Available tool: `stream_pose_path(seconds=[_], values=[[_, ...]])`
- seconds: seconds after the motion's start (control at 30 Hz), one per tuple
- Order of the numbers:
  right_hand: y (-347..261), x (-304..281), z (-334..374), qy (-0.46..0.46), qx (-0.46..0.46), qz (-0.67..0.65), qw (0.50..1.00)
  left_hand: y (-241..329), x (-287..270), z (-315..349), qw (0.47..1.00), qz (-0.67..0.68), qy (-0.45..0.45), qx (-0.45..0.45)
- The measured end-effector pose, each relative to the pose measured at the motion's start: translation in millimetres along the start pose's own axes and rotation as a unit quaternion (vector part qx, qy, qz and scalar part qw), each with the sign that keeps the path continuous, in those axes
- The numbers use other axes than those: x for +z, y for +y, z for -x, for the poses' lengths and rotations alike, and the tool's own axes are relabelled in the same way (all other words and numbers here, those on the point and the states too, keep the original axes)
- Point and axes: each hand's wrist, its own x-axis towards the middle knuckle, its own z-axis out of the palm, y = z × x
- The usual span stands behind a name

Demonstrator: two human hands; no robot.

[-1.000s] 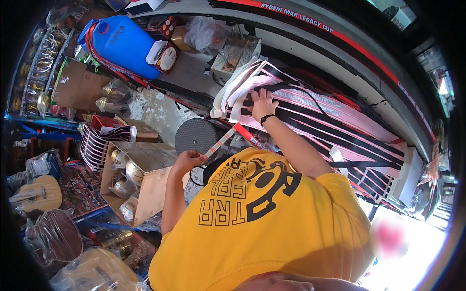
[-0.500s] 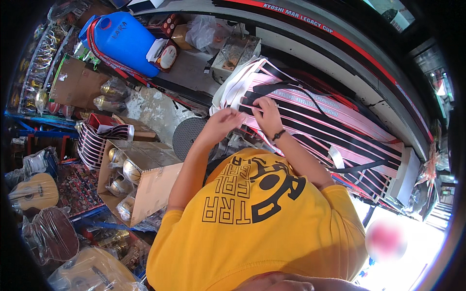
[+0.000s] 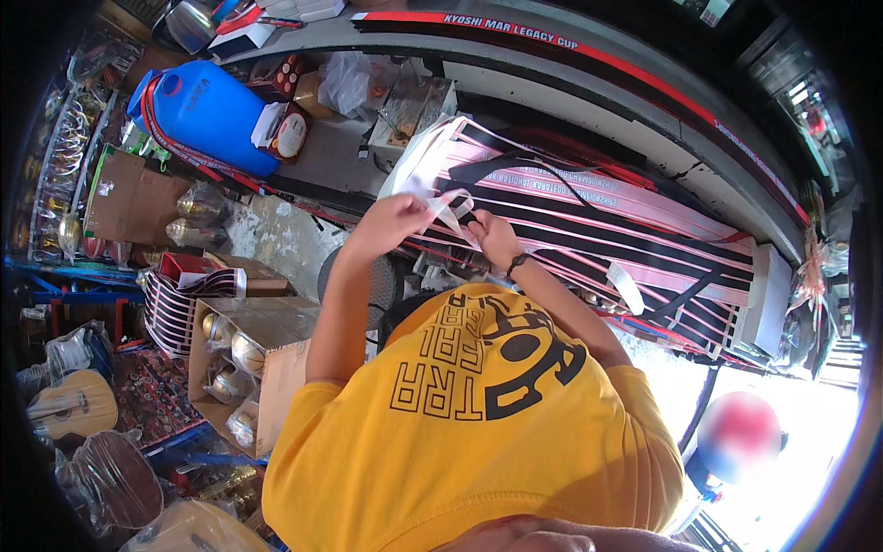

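Note:
Long black, pink and white printed ribbons (image 3: 570, 216) lie side by side in front of me, stretched across to the right. At their left end, my left hand (image 3: 395, 224) is closed in a pinch on a thin, whitish strip (image 3: 448, 213), partly blurred. This strip runs in a loop across to my right hand (image 3: 497, 238), whose fingers are curled at its other end beside a small dark piece. The fingertips of my right hand partly hide what they grip. Both hands are just above the near edge of the ribbons.
A white curled piece (image 3: 625, 287) and a loose black strip (image 3: 688, 299) rest on the ribbons. To the left are a blue plastic drum (image 3: 204, 115), a carton of wrapped round gold items (image 3: 253, 322) and wrapped guitars (image 3: 74, 405). A ledge (image 3: 405, 35) runs behind. Someone stands at lower right.
My hands have moved slightly apart and lower against the ribbons. The whitish strip now shows looped between them. My view has shifted a little, and the person at lower right shows more.

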Motion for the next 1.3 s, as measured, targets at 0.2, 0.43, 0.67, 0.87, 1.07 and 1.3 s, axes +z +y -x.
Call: stream_pose_path(seconds=[0.2,0.43,0.67,0.87,1.07,1.3], values=[[1,-5,-27,-0.086,0.001,0.165,0.983,-34,-23,58,0.978,-0.193,0.001,-0.081],[7,15,-26,-0.120,0.010,0.242,0.963,-60,-15,84,0.959,-0.231,0.003,-0.163],[14,13,-33,-0.131,0.030,0.209,0.969,-44,-45,137,0.956,-0.183,0.019,-0.230],[16,8,-31,-0.131,0.042,0.199,0.970,-40,-30,118,0.969,-0.185,0.028,-0.159],[2,-21,-29,-0.086,0.047,0.114,0.989,-51,-18,103,0.988,-0.124,0.019,-0.086],[-53,-161,-5,-0.046,0.087,0.178,0.979,-49,14,70,0.988,0.016,0.084,0.128]])
